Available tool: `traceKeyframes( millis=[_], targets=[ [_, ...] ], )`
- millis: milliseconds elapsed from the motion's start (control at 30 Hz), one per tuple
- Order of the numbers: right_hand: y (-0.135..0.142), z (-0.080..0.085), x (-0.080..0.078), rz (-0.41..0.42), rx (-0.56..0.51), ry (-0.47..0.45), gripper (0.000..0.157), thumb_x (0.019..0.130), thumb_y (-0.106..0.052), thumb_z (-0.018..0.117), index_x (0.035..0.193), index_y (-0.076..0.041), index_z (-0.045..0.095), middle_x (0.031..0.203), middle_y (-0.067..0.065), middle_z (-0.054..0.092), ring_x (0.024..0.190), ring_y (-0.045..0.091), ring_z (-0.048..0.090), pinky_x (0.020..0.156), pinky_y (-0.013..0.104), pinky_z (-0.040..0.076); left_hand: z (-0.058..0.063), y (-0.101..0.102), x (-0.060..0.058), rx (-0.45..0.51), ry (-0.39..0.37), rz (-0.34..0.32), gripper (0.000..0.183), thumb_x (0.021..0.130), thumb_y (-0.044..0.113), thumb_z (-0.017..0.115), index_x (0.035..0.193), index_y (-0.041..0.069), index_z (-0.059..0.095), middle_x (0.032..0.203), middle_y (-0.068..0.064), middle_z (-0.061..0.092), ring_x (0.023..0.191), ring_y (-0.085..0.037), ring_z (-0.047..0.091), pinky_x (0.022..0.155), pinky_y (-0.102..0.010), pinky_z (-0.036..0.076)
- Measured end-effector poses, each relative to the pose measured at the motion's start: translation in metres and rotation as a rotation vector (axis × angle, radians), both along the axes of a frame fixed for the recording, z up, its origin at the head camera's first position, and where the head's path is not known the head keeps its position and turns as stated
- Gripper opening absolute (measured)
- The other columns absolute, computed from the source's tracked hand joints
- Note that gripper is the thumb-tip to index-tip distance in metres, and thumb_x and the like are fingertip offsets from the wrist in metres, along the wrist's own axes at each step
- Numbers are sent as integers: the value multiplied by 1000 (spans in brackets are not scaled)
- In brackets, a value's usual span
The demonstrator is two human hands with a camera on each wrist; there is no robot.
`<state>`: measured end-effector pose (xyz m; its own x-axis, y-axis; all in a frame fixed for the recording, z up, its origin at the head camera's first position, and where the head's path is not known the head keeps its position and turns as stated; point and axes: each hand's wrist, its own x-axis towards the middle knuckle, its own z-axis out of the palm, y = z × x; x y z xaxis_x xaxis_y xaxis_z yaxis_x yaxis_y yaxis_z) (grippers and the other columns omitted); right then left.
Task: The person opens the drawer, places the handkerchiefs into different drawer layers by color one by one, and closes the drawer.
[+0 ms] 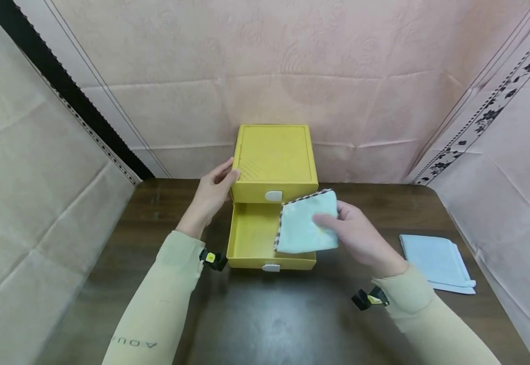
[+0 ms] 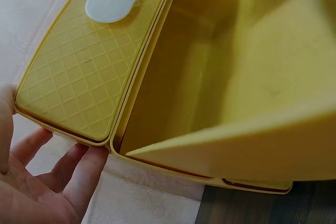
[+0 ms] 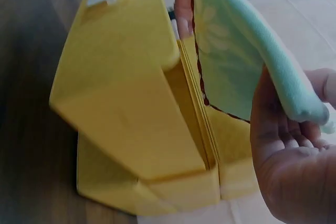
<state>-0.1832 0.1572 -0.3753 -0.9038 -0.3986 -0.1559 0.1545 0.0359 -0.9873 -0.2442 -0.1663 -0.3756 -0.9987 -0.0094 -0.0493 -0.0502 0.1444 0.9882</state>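
Counter (image 1: pixel 274 329), dark wood, carrying near its far edge a yellow box (image 1: pixel 276 154) of two drawers, as seen from where I stand. Lower drawer (image 1: pixel 251 238): standing open on the near side. Pale blue cloth (image 1: pixel 436 261): folded, flat, well to the right. Left hand (image 1: pixel 212 195): against the box's left side, thumb at the top edge. Right hand (image 1: pixel 361 230), the nearer to the work: grip narrow, thumb above and fingers beneath, pinching the mint cloth (image 1: pixel 303 225). This reaches leftward from the grip, appearing above the drawer's right part; near-square, no long axis evident. Checked edging (image 1: pixel 278 228): along the far and left sides.
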Motion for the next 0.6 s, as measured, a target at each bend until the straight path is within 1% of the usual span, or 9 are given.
traceKeyframes(
  millis=[100,233,300,367,533,600],
  targets=[
    [-19,1,1,3,8,11,42,93,-25,67,127,-3,55,114,17,65,95,29,66,79,42,56,1,-1,0,-3,-7,-5,59,90,52,62,145,39,43,134,0,50,115,-19,56,89,-37,52],
    [-41,0,3,20,19,25,40,92,-26,69,124,-4,57,111,17,66,94,30,66,78,41,56,-4,-1,0,-5,-14,-5,60,90,53,62,145,39,42,134,0,50,115,-19,55,90,-38,52],
    [-50,-1,4,22,40,35,38,91,-27,70,121,-6,59,108,16,67,92,30,66,76,40,56,-3,0,1,-7,-22,-7,60,90,52,62,146,39,42,135,-1,49,116,-20,55,91,-39,51],
    [-59,-2,3,8,74,47,34,91,-27,70,117,-7,61,105,14,68,89,29,67,74,40,57,3,2,4,-12,-36,-10,59,92,49,61,147,38,41,137,-2,48,117,-20,54,92,-39,51],
    [-81,-8,-1,-22,151,74,25,91,-26,69,107,-7,65,97,11,69,81,24,67,68,36,56,24,7,16,-28,-58,-13,55,98,39,57,149,33,38,140,-4,46,117,-21,54,92,-38,51],
    [-87,-12,-2,-25,157,72,24,91,-24,69,105,-5,65,96,11,69,79,22,67,67,35,56,28,7,18,-30,-54,-15,55,99,37,56,150,31,37,140,-5,46,117,-21,54,92,-38,51]
  ],
)
